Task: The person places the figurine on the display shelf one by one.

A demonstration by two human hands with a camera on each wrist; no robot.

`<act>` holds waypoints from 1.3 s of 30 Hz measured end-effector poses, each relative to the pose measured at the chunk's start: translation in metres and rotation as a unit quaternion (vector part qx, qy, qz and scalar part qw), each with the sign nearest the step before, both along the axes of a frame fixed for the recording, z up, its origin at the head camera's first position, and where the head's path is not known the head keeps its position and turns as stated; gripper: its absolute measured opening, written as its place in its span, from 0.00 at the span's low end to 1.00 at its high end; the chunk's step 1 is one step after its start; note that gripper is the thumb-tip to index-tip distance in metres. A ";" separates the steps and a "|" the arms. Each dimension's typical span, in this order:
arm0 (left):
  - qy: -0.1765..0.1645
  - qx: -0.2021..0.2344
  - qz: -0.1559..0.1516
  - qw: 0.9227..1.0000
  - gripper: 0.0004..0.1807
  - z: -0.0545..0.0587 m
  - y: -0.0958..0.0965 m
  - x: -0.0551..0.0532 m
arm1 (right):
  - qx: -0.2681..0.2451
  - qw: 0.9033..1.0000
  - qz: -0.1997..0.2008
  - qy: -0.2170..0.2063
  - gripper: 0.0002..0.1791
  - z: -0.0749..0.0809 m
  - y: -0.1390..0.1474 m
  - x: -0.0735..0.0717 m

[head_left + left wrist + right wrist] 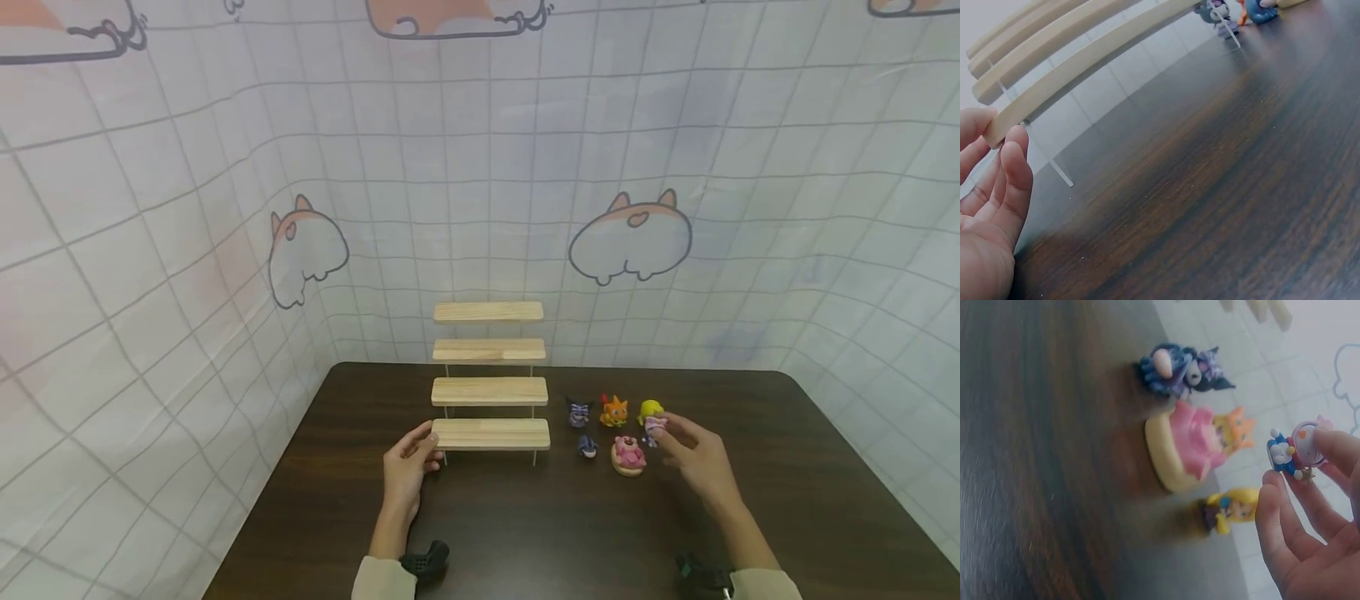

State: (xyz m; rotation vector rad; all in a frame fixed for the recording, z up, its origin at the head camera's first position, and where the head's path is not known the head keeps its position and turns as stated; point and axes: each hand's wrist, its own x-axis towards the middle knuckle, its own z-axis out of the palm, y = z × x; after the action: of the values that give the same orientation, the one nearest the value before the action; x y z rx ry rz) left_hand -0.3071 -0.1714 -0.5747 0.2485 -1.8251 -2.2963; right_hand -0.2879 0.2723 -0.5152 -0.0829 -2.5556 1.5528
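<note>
A stepped display rack (491, 433) has several pale wooden shelves on thin clear supports. My left hand (407, 471) pinches the left end of its lowest shelf (1085, 75), thumb above and fingers below. On the right, my right hand (703, 462) holds a small figurine (1291, 450) between thumb and fingers. It has a white face with a pink hood and a blue-and-white body, and is raised above the table in the right wrist view. Just behind it stands a yellow-haired figurine (649, 408). A pink bear figurine on a round cream base (628, 455) sits left of that hand.
An orange figurine (614, 411), a purple and black one (578, 413) and a small dark blue one (587, 447) stand between the rack and my right hand. The dark wooden table (540, 533) meets a white checked cloth (465, 150) behind and at both sides.
</note>
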 end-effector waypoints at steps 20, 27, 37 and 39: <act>0.002 0.012 -0.003 1.000 0.23 0.001 0.001 0.001 | -0.043 0.994 0.062 0.078 0.24 0.027 -0.041 0.001; 0.001 0.006 0.002 1.000 0.23 0.000 0.000 0.000 | -0.051 0.993 0.071 0.080 0.23 0.034 -0.055 -0.001; 0.000 0.009 0.005 1.000 0.23 0.001 0.002 0.001 | -0.053 0.991 0.095 0.082 0.23 0.043 -0.078 -0.009; 0.000 0.008 0.006 1.000 0.22 0.002 0.002 0.001 | -0.051 0.990 0.103 0.087 0.23 0.046 -0.084 -0.011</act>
State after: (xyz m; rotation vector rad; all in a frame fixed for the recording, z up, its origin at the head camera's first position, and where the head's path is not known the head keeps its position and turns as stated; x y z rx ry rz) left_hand -0.3065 -0.1697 -0.5731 0.2617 -1.8010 -2.3048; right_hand -0.2988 0.1880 -0.4697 0.3026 -2.4120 1.6797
